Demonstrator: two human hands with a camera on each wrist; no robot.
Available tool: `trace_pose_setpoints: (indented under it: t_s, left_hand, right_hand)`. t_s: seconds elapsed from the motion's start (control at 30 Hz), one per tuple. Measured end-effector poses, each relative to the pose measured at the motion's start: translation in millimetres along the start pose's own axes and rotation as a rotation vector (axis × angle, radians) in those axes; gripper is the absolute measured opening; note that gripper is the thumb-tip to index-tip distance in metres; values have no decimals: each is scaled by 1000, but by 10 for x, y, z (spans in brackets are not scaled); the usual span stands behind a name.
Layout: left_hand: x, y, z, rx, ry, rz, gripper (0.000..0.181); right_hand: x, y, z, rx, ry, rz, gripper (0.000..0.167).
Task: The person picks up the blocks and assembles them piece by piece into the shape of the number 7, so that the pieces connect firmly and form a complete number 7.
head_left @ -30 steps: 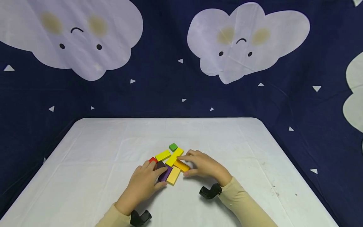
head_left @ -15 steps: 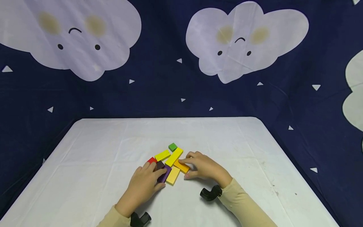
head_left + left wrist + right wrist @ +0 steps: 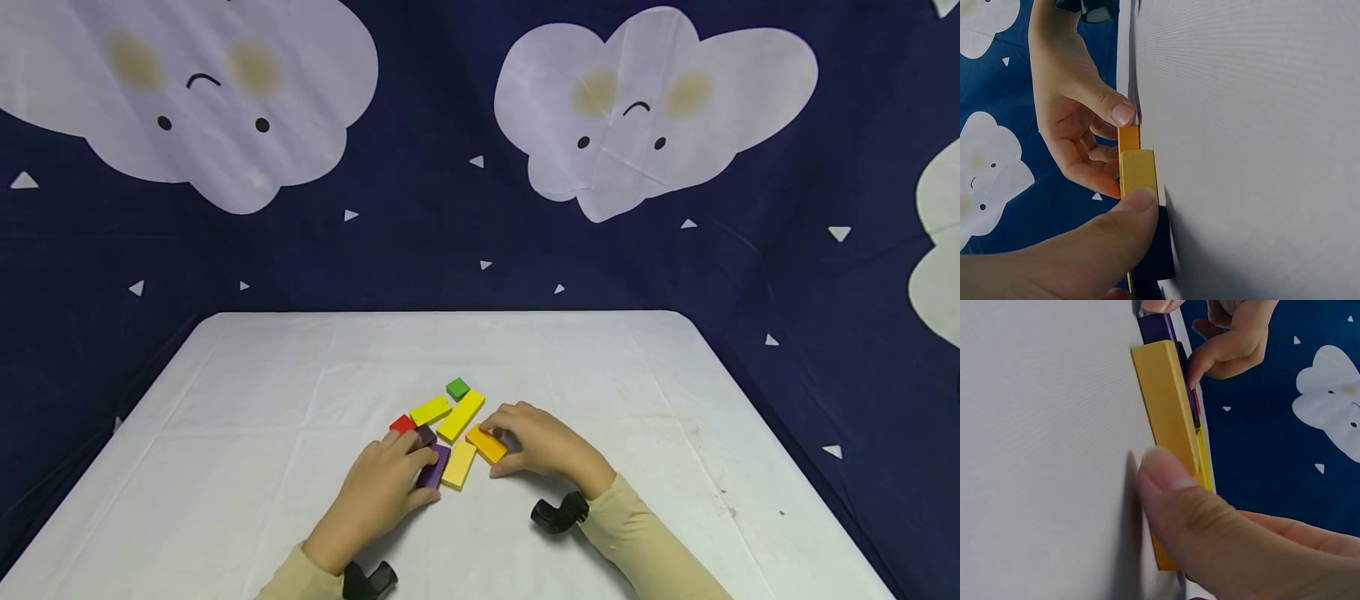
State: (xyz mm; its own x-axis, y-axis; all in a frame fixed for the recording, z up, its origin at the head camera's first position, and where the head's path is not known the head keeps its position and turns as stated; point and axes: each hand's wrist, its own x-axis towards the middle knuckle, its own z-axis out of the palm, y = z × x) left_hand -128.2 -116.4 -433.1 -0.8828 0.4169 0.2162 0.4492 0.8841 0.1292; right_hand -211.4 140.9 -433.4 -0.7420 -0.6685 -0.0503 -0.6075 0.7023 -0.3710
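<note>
Eight coloured blocks lie in a loose cluster between and beyond the fingers of two bare hands on a white worktop (image 3: 262, 392). The right hand (image 3: 543, 440) pinches an orange block (image 3: 487, 446), thumb on its near side and forefinger on its far side. The left hand (image 3: 378, 487) has thumb and forefinger about a purple block (image 3: 434, 473), seemingly clamped on it, while its other fingers partly cover a dark block (image 3: 425, 436) and a red block (image 3: 402, 423); whether they touch these I cannot tell.

Judging by the layout, the work is at an early stage: two blocks are taken hold of, and no block can be seen resting on another. Six remain ungripped, without a clear row or order.

Between the two sets of fingers sits a pale yellow block (image 3: 459, 467), close beside the purple one, so it stands in the way of bringing the held pieces straight together. Just beyond the right fingertips lies a long yellow block (image 3: 461, 417); a shorter yellow block (image 3: 431, 411) is ahead of the left fingers, and a green block (image 3: 457, 389) is farthest from both hands. Behind everything, well beyond the fingers, hangs a dark blue cloth (image 3: 420, 125) printed with clouds.
</note>
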Motion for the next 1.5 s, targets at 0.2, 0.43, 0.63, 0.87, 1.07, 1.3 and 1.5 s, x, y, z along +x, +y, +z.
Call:
trace_pose_setpoints:
  t_s: [0.2, 0.43, 0.63, 0.87, 1.07, 1.3, 1.5]
  left_hand:
    - [8, -32, 21, -50, -14, 9, 42]
    - [-1, -42, 32, -51, 10, 42, 46]
    - [-1, -38, 33, -52, 5, 37, 45]
    - [-3, -39, 31, -60, 9, 40, 45]
    - [-8, -43, 25, -66, 13, 47, 45]
    - [-16, -48, 25, -71, 6, 41, 45]
    - [-23, -51, 26, -75, 13, 45, 45]
  right_hand:
    - [-1, 38, 20, -15, -2, -26, 67]
    - [-13, 76, 24, 14, -5, 2, 68]
    - [-44, 88, 20, 53, 9, 50, 69]
    - [-139, 91, 19, 23, 23, 70, 71]
    - [-247, 99, 9, 27, 15, 88, 70]
    - [-332, 138, 39, 18, 38, 55, 70]
    - [-364, 166, 78, -2, 44, 15, 70]
